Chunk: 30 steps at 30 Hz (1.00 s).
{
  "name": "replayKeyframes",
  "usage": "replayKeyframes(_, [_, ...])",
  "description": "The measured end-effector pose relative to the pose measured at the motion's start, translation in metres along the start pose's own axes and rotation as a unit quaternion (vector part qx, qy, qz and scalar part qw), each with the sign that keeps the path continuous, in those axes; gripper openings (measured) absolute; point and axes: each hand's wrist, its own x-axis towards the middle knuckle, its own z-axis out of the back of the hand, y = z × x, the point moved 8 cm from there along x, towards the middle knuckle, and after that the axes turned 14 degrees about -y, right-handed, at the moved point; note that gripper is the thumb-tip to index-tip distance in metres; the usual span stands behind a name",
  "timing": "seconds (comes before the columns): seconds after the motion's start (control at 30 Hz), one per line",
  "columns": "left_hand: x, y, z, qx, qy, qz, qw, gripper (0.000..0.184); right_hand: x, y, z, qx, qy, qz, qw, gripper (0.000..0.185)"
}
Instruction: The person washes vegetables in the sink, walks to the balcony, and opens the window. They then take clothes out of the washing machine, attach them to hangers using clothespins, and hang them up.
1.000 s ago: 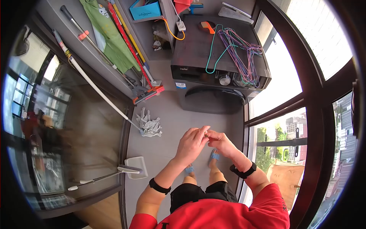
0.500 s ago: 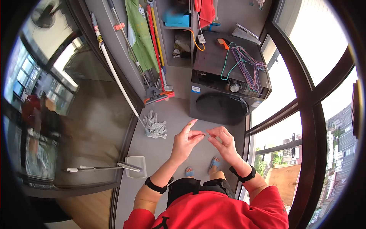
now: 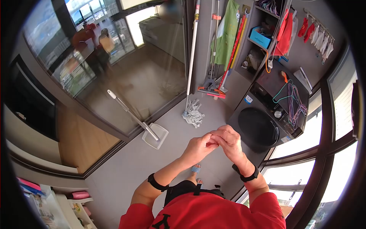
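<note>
My left hand (image 3: pixel 196 150) and my right hand (image 3: pixel 230 142) meet in front of my body, above the grey floor. The fingers of both are bent and pressed together at the tips, the right hand's fingers lying over the left's. Whatever they may pinch is hidden between them. Beyond the hands, the nearest things are a mop head (image 3: pixel 193 114) with grey-white strips on the floor and a black front-loading washing machine (image 3: pixel 247 124) to the right.
A dustpan (image 3: pixel 162 133) with a long-handled brush (image 3: pixel 131 112) stands by the glass door. Brooms hang near a green cloth (image 3: pixel 225 36). Tangled hangers (image 3: pixel 295 101) lie on the washer. Socks (image 3: pixel 321 41) hang at the far right. Windows line the right side; low shelves (image 3: pixel 72 208) stand bottom left.
My hands, slightly apart before, have come together and touch. The view has turned left, so the washer and mop appear further right and the low shelves have come into sight.
</note>
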Motion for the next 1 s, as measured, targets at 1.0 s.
replayKeyframes(1.0, [-0.55, 0.06, 0.587, -0.471, -0.609, 0.202, 0.605, 0.04, -0.237, 0.519, -0.568, 0.389, 0.283, 0.35, 0.804, 0.025])
